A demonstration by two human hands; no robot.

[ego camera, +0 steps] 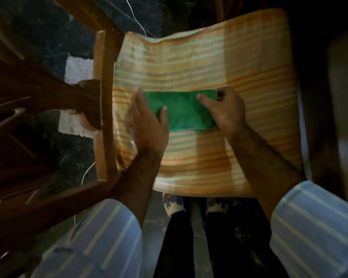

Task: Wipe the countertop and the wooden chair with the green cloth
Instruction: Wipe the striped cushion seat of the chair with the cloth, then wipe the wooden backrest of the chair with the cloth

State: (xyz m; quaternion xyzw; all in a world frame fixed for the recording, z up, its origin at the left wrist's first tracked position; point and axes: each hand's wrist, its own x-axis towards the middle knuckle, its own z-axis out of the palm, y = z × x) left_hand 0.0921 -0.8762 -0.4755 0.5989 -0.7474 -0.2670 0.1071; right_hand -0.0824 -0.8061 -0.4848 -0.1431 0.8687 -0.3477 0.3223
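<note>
Pressing green cloth [186, 111], cushion [249, 81] margins bare

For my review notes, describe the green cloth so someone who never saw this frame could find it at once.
Start at the big orange-and-cream striped cushion filling the middle of the view, right of the wooden chair frame. The green cloth lies folded into a flat band across its centre, between the left hand and the right hand. It is the only solid green thing there.

— What's the person wearing, from up here?
— Light blue shirt, pale stripes down both sleeves [100, 237], cuffs pushed back off bare forearms.
— And lower down?
— Dark trousers [177, 247], and patterned footwear [174, 205] peeking out, blue and cream, too dim for detail.
</note>
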